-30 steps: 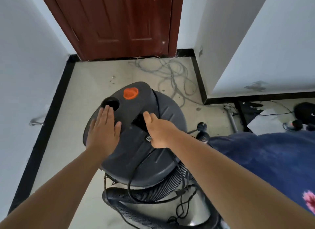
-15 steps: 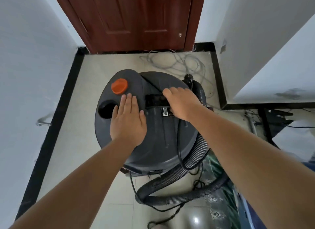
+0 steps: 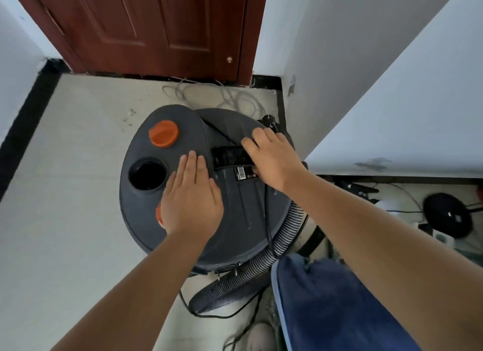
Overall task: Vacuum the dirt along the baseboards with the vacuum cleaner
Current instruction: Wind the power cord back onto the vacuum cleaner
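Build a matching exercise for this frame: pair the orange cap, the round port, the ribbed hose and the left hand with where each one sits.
Things:
1. orange cap
2. round port
3. ribbed hose
4. left hand

Places:
A. curving round the vacuum cleaner's near right side down to the floor
B. flat on the lid, between port and handle recess
C. on the lid, on the door side of the port
D. an open hole in the lid, left of the left hand's fingers

Pairs: 1-C, 2-D, 3-A, 4-B

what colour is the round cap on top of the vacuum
Orange: the round cap on the dark grey vacuum lid, seen in the head view.
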Available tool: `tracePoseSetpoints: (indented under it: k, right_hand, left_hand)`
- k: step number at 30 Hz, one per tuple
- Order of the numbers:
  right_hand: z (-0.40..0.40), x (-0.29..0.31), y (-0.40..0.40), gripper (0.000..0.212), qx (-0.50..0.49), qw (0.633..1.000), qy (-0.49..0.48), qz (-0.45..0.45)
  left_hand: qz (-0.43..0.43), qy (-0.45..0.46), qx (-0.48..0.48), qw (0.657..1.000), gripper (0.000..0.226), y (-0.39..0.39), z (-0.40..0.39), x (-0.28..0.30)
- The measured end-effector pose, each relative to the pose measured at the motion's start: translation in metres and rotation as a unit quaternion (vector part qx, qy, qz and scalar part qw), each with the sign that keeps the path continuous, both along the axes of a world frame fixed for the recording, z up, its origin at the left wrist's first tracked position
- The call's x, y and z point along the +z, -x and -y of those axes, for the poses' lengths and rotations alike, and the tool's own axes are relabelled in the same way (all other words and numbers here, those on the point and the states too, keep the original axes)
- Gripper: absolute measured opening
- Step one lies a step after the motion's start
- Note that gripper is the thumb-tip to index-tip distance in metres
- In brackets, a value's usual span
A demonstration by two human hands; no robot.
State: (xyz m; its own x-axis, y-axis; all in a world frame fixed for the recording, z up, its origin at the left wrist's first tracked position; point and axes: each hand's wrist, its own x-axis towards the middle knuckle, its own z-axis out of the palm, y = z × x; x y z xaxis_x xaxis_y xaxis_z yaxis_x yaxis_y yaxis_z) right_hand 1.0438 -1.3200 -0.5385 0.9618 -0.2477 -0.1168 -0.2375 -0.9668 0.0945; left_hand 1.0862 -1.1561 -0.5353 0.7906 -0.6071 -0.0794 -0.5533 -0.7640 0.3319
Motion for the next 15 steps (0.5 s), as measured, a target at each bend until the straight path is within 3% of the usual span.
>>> tracePoseSetpoints:
  k: [2,6,11,15]
  right_hand:
    - [0.023,0.003,0.022,0.061,0.002,1.0,0.013,-0.008]
    - [0.075,0.005,0.07,0.056,-0.064,0.998,-0.022,0.008]
    - [0.136,-0.002,0.131,0.072,-0.055,0.995,0.03,0.076]
    - [0.172,-0.003,0.167,0.074,-0.046,0.997,0.016,0.057]
  left_hand:
    - [0.012,0.016,-0.018,1.0,0.067,0.022,0.024,0.001]
    - [-0.025,0.039,-0.034,0.998,0.057,0.061,0.08,0.0]
    - [-0.017,0.028,-0.086,0.996,0.053,0.111,0.146,0.0]
    - [-0.038,0.005,-0.11,0.993,0.054,0.152,0.183,0.005]
